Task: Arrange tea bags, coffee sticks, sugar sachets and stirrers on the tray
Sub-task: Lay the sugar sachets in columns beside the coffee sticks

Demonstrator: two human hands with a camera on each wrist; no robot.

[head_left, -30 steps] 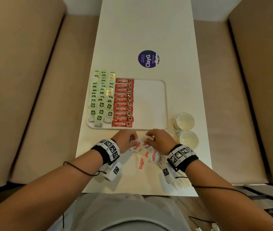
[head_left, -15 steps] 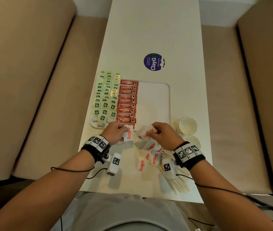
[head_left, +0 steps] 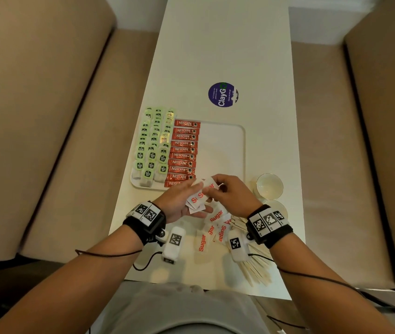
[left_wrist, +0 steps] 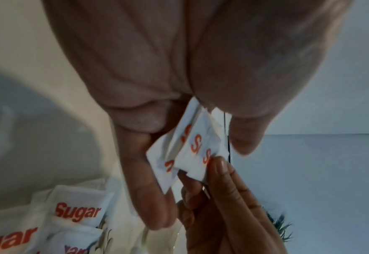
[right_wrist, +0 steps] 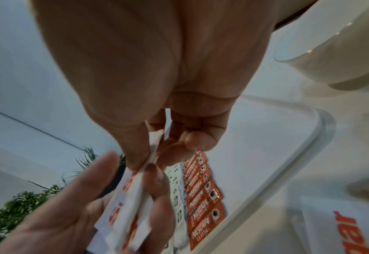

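Observation:
Just above the tray's near edge, my left hand (head_left: pixel 191 200) holds a small fanned stack of white sugar sachets (head_left: pixel 200 196) between thumb and fingers. My right hand (head_left: pixel 213 188) pinches the top sachet (right_wrist: pixel 155 147) of that stack by its end. The left wrist view shows the stack (left_wrist: pixel 190 151) close up. More sugar sachets (head_left: pixel 215 227) lie loose on the table under my wrists. The wooden stirrers (head_left: pixel 256 263) are piled at the near right. On the white tray (head_left: pixel 223 153), green tea bags (head_left: pixel 153 150) fill the left side and red coffee sticks (head_left: pixel 183 153) form a column beside them.
Two white paper cups (head_left: pixel 269 185) (head_left: pixel 276 208) stand right of the tray, close to my right wrist. A purple round sticker (head_left: pixel 223 94) is on the table beyond the tray. Beige benches flank the narrow white table (head_left: pixel 215 44).
Both hands rose from the sachet pile and came together near the tray's front edge. The sachets held separately half a second ago are now gathered into one stack in my left hand.

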